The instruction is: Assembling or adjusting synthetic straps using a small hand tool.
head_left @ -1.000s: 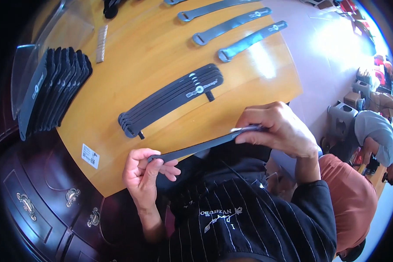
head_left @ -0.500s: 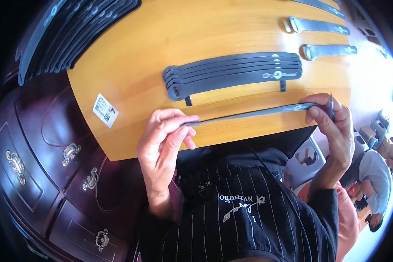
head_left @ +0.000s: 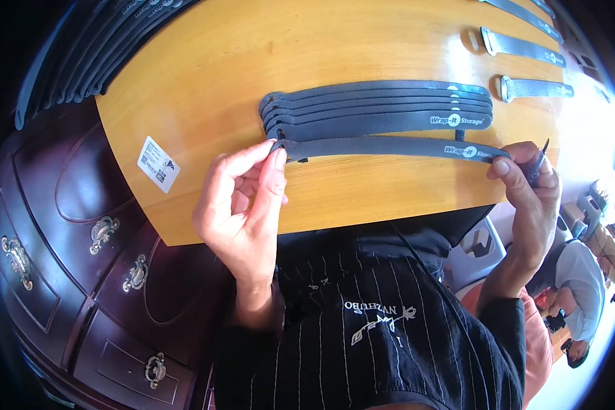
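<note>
A dark grey storage strap (head_left: 389, 147) with pale printing is stretched level between my hands, just in front of a stack of like straps (head_left: 383, 109). My left hand (head_left: 242, 198) pinches its rounded left end between thumb and fingers. Its right end is gripped by the thumb and fingers of my right hand (head_left: 526, 191). That hand also keeps a thin dark tool with a pointed tip (head_left: 540, 161) among its fingers; its exact kind is unclear. The strap partly overlaps the near side of the stack, whose straps lie fanned on the wooden table (head_left: 362, 195).
Looped straps with buckles (head_left: 536, 89) lie along the table's far right. More dark straps (head_left: 96, 48) sit at the upper left. A white label (head_left: 158, 164) is near the left edge, beside a dark wooden cabinet (head_left: 55, 205). Another person (head_left: 574, 280) is at the right.
Both hands have raised the strap toward the stack and turned its printed face up. My left hand has shifted slightly left, my right slightly right. The strap stays gripped at both ends.
</note>
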Action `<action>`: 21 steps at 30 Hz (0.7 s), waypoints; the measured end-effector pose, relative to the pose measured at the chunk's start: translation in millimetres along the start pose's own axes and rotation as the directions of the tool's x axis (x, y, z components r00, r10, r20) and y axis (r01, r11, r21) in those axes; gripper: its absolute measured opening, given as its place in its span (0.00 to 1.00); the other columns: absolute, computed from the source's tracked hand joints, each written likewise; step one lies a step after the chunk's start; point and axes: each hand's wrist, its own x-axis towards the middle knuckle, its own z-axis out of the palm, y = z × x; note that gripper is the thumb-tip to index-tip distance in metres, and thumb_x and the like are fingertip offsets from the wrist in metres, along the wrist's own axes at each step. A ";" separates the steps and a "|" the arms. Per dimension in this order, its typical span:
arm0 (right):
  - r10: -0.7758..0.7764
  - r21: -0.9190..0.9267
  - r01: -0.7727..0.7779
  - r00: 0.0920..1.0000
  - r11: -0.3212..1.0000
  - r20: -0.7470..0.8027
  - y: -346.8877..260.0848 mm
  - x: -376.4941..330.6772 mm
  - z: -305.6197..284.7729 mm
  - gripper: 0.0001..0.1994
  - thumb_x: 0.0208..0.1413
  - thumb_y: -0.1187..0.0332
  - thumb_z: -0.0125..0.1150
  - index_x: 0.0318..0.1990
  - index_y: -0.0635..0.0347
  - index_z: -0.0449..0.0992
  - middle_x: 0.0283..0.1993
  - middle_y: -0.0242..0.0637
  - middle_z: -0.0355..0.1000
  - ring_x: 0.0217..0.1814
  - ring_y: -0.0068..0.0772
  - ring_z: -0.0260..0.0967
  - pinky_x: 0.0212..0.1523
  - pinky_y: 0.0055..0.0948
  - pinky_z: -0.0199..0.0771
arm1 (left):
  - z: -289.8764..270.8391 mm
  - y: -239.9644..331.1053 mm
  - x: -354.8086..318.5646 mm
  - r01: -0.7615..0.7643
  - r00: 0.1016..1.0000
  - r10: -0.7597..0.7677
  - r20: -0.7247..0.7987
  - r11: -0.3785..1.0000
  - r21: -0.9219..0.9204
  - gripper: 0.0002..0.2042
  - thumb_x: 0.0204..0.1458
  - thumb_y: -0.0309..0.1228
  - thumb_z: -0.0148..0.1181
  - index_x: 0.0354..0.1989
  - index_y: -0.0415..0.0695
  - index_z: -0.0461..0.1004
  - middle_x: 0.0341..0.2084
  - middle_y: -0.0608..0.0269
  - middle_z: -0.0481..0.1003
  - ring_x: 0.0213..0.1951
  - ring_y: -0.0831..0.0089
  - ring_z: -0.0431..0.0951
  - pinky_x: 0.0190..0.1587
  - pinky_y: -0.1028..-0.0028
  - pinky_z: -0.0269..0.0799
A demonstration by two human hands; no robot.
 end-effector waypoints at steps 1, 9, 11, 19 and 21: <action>0.002 0.000 -0.002 1.000 1.000 0.002 -0.2 -0.2 -0.1 0.06 0.52 0.70 0.66 0.31 0.63 0.76 0.26 0.27 0.71 0.30 0.15 0.64 0.35 0.17 0.60 | 0.2 0.0 -0.1 0.002 1.000 -0.002 -0.009 1.000 0.016 0.08 0.49 0.16 0.62 0.38 0.31 0.75 0.26 0.63 0.73 0.24 0.84 0.72 0.22 0.85 0.69; -0.013 -0.055 0.013 1.000 0.998 -0.004 2.6 2.9 -0.4 0.07 0.53 0.69 0.65 0.33 0.63 0.76 0.27 0.28 0.72 0.31 0.16 0.65 0.38 0.18 0.61 | 4.8 -2.2 1.2 0.018 0.999 -0.018 -0.034 1.000 0.001 0.08 0.49 0.16 0.63 0.37 0.33 0.74 0.24 0.65 0.74 0.23 0.86 0.71 0.21 0.87 0.67; -0.026 -0.056 0.026 1.000 0.998 -0.007 5.1 5.6 1.7 0.07 0.53 0.69 0.65 0.33 0.63 0.77 0.27 0.28 0.72 0.31 0.16 0.64 0.38 0.18 0.61 | 3.9 -0.7 1.4 0.019 0.998 -0.017 -0.055 0.998 0.052 0.08 0.48 0.16 0.63 0.37 0.33 0.74 0.24 0.65 0.74 0.23 0.87 0.71 0.21 0.87 0.67; -0.031 -0.100 0.028 0.999 0.995 -0.028 7.2 9.7 5.0 0.06 0.52 0.69 0.66 0.33 0.63 0.77 0.27 0.27 0.72 0.30 0.15 0.62 0.37 0.18 0.60 | 2.9 -4.8 1.4 -0.002 0.998 0.005 -0.058 0.999 0.044 0.08 0.48 0.16 0.63 0.36 0.33 0.74 0.24 0.64 0.75 0.22 0.87 0.70 0.21 0.87 0.68; -0.004 -0.153 0.008 1.000 0.988 0.029 7.1 10.4 3.1 0.08 0.56 0.64 0.61 0.34 0.59 0.76 0.30 0.28 0.74 0.37 0.20 0.67 0.46 0.25 0.60 | 2.5 -4.0 2.3 -0.007 0.998 0.009 -0.057 0.999 0.044 0.08 0.48 0.16 0.63 0.36 0.33 0.74 0.24 0.64 0.75 0.22 0.87 0.70 0.21 0.87 0.68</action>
